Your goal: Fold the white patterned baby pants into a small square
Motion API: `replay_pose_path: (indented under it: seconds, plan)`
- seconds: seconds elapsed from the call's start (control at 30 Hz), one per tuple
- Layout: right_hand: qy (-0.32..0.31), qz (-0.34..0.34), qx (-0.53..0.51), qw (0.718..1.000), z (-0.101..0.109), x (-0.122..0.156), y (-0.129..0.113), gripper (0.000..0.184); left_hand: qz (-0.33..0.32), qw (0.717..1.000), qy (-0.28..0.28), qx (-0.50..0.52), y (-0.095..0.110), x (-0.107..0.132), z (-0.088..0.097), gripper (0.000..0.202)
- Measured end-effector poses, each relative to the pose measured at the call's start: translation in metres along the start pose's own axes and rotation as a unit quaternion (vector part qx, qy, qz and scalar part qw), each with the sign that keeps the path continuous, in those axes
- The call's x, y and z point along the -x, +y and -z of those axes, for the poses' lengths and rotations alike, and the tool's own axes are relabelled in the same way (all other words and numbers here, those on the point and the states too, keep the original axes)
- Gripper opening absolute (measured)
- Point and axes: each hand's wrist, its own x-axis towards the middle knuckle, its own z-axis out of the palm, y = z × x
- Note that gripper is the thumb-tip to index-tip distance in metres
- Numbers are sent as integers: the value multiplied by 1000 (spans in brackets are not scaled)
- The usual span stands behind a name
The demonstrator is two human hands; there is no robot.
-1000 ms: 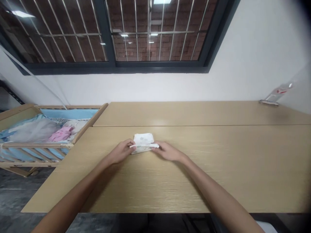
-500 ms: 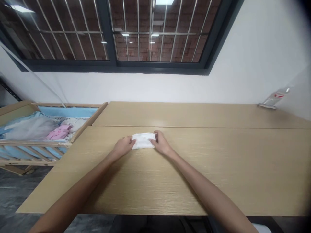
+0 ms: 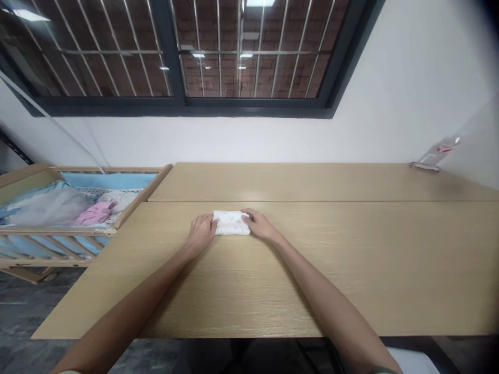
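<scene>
A small white folded cloth [image 3: 231,222] with a faint print lies flat on the light wooden table [image 3: 312,270]. My left hand [image 3: 201,232] rests at the cloth's left end, its fingers curled against the edge. At the right end, my right hand [image 3: 259,224] has its fingers bent over the cloth's edge and top corner. Both hands touch the cloth and press it against the table.
A wooden baby cot [image 3: 58,218] with blue lining, pink clothes [image 3: 95,213] and pale fabric stands left of the table. A clear stand [image 3: 429,158] sits at the table's far right corner. A barred window [image 3: 183,52] fills the white wall behind.
The cloth's near edge, held raised a second ago, has been folded over away from me. The cloth now lies as a smaller, narrower packet, with both hands moved slightly forward onto its ends.
</scene>
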Motion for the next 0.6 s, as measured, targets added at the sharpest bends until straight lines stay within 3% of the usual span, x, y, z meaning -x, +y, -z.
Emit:
replay_pose_path:
  seconds: [0.33, 0.43, 0.53, 0.6]
  plan:
    - [68, -36, 16, 997, -8, -2, -8, 41, 29, 999, 40, 12, 0, 1, -4, 26]
    - [118, 18, 103, 987, -9, 5, -26, 50, 34, 995, 92, 14, 7, 6, 1, 38]
    - [62, 108, 203, 971, -19, 17, -46, 57, -75, 988, 128, 41, 19, 11, 1, 62]
    - [-10, 141, 250, 958, -28, 22, -54, 64, -162, 981, 94, 53, 26, 14, -3, 71]
